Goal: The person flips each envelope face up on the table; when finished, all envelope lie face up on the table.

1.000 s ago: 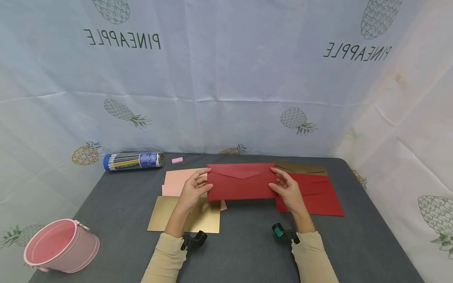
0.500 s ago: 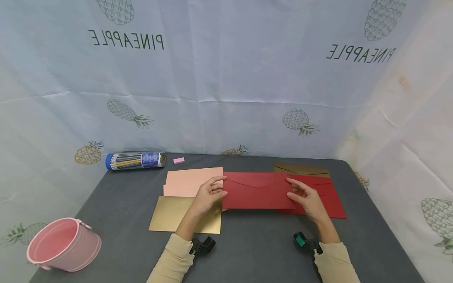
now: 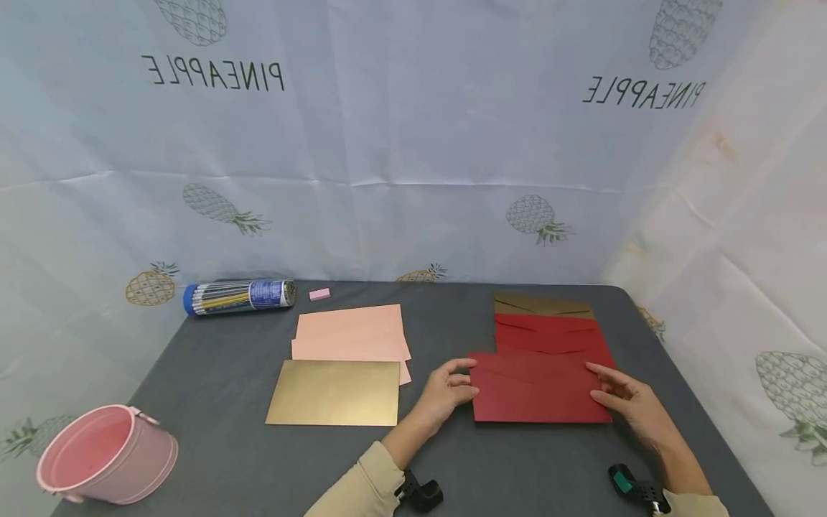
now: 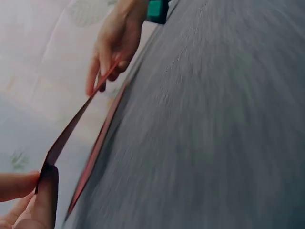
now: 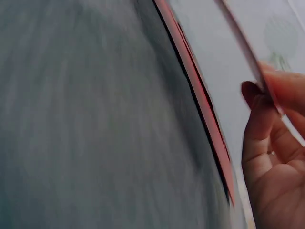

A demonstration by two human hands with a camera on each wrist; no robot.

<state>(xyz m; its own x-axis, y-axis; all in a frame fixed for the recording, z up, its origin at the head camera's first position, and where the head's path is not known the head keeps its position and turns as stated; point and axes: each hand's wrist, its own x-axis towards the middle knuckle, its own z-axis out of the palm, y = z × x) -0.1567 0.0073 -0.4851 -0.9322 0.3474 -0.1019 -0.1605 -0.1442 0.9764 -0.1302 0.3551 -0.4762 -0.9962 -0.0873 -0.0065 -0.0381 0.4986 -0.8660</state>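
Note:
A red envelope [image 3: 538, 389] is held by its two short ends, one in each hand. My left hand [image 3: 446, 391] pinches the left end between thumb and fingers, and my right hand [image 3: 629, 402] pinches the right end the same way. In the left wrist view the envelope [image 4: 71, 125] appears edge-on, raised off the table. Beneath and behind it lie other red envelopes [image 3: 549, 330], partly covered by the held one. A brown-gold envelope [image 3: 543, 305] shows behind those. The right wrist view has the thumb and fingers [image 5: 262, 124] on the envelope's edge.
Pink envelopes [image 3: 349, 334] and a gold one [image 3: 332, 393] lie left of the hands on the dark grey table [image 3: 220, 402]. A tube of pencils [image 3: 239, 296] and a small pink eraser [image 3: 319, 294] are at the back. A pink bucket [image 3: 106, 454] stands front left.
Both hands have carried the red envelope rightward and towards the front of the table, from over the pink envelopes' right side to in front of the red stack. The other envelopes stayed put.

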